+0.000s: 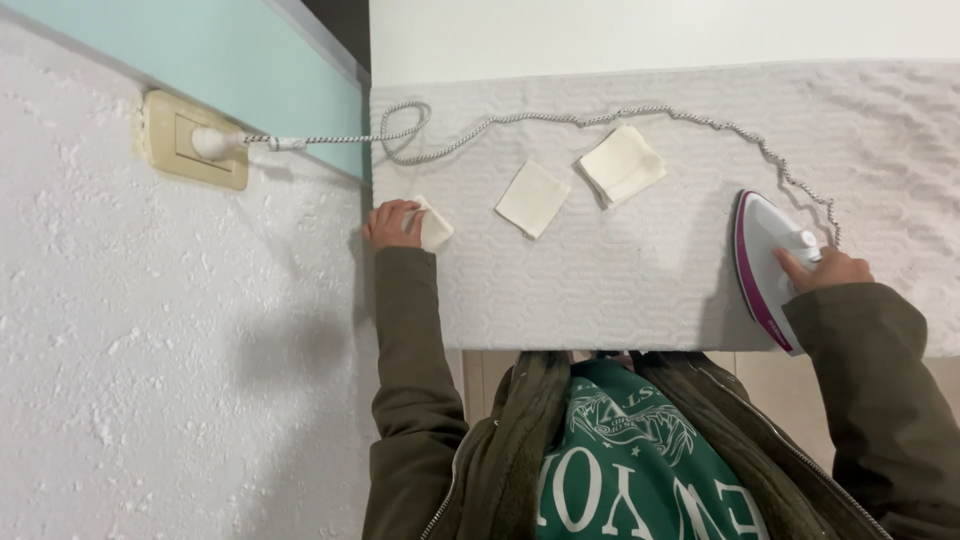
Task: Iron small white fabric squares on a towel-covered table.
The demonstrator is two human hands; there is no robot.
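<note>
My left hand (392,223) rests at the left end of a white quilted ironing surface (640,290), its fingers holding a small folded cream cloth (434,229). My right hand (822,268) grips the handle of a white and magenta steam iron (762,262) standing on the surface at the right. Between the hands lie a flat cream cloth square (533,199) and a small stack of folded cream cloths (622,164). The iron's braided cord (560,118) runs along the back of the surface to the left.
The cord's white plug sits in a beige wall socket (195,141) on a rough white wall (150,350). A pale green band (240,60) runs above the socket. The surface's near edge is at my chest.
</note>
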